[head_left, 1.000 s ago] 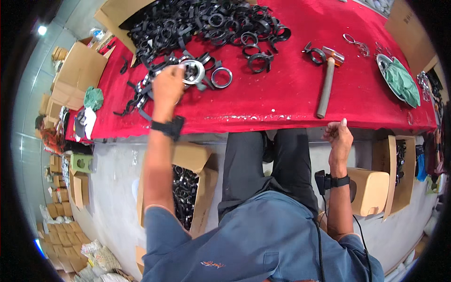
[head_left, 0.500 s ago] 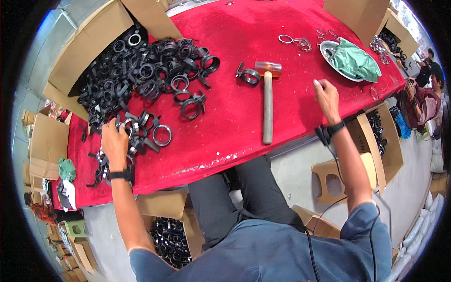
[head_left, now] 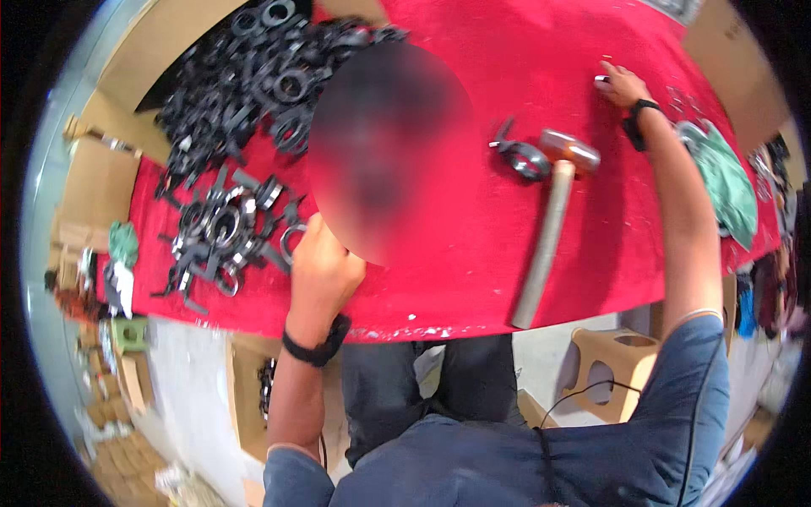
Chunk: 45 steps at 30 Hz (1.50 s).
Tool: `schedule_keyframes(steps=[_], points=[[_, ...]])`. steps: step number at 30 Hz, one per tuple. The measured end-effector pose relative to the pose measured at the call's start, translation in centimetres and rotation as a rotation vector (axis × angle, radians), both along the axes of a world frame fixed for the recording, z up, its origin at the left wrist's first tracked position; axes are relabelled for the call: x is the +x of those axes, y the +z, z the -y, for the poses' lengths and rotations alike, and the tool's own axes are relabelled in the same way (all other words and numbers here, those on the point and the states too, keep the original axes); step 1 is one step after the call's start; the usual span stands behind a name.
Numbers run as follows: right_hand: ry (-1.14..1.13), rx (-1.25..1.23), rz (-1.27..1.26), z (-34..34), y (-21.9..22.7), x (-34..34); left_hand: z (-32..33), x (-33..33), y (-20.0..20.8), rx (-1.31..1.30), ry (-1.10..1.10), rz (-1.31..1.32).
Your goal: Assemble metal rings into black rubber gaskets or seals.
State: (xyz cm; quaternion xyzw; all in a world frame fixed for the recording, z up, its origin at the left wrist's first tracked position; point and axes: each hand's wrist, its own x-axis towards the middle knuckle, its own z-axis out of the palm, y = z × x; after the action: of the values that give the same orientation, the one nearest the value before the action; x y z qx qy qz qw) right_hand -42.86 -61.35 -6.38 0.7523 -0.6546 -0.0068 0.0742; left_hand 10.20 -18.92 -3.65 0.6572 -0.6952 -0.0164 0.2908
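Blk rings (head_left: 237,221), glossy, nr L hand (head_left: 327,264), wood-hdl mallet (head_left: 547,224)

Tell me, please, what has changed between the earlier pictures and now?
The left hand moved right, from over the small group of rings to its right side; blur hides what it may hold. The right hand reached farther forward, past the hammer. The hammer still lies beside one black ring, the green cloth at right.
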Motion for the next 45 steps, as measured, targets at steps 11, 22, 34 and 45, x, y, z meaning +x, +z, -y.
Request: schedule_keyframes(steps=[11, 22, 34, 45], points=[[0.257, -0.346, 0.462, -6.7, 1.8, 3.3, 2.5, 0.8, -1.6, 0.263, 0.052, -0.426], [0.691, 1.014, 2.561, -41.2, 8.3, 17.6, -6.3, -2.4, 1.2, 0.363, -0.212, -1.461], [0.389, 1.226, 2.512, -54.8, 9.2, 23.5, -19.2, -2.1, 1.3, 0.383, -0.292, -1.909], [0.348, 1.247, 2.280, -60.0, 9.6, 26.5, -24.6, 0.5, 2.9, 0.323, -0.456, -1.903]])
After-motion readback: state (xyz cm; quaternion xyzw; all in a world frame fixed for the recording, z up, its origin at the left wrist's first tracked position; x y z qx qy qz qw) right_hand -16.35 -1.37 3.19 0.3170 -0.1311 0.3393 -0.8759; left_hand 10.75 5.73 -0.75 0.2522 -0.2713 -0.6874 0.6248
